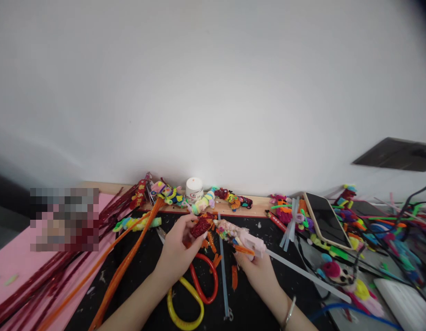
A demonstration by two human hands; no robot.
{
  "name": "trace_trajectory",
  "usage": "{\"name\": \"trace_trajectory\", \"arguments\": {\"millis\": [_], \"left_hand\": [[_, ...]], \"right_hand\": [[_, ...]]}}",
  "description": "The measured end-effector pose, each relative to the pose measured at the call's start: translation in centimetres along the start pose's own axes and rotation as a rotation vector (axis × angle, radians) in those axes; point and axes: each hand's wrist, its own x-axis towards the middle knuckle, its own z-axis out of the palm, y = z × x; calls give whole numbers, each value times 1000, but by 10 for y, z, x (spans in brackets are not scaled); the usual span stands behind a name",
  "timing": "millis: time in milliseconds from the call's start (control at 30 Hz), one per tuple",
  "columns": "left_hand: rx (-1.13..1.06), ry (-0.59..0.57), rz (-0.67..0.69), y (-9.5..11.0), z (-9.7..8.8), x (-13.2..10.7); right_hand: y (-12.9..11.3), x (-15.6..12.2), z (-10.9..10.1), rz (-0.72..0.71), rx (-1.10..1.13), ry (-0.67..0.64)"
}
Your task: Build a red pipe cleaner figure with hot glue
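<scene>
Right at the centre of the frame, the left grip (pixel 178 243) has fingertips and thumb pinched round a red glittery piece (pixel 201 226), held up over the black mat (pixel 249 303). Just to its right, the right grip (pixel 261 269) is wrapped round a pink glue gun (pixel 252 241), beads along its front, nozzle pointing left towards that red piece; whether they touch, I cannot tell! A pale glue stick (pixel 309 276) runs out of the gun's back towards the lower right, and a bracelet (pixel 290 312) shows on that wrist.

Below them, lower middle, lie scissors (pixel 217 280), one loop red, one yellow, and beside them a translucent stick (pixel 223 271) lies nearly upright in the frame. Orange scraps (pixel 234 277) are scattered between the two grips.

Over on the left, long red glittery stems (pixel 43 276) and orange stems (pixel 130 257) sweep towards the lower corner. At the back of the worktop (pixel 111 187), a white jar (pixel 194 187) stands among colourful fuzzy figures, while a phone (pixel 326 220) lies tilted at right of centre.
</scene>
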Motion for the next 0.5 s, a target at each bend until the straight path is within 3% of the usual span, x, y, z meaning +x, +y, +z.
{"name": "trace_trajectory", "arguments": {"millis": [500], "left_hand": [[12,-36,6,-3,1,-2]], "right_hand": [[-13,4,0,-109,89,-65]]}}
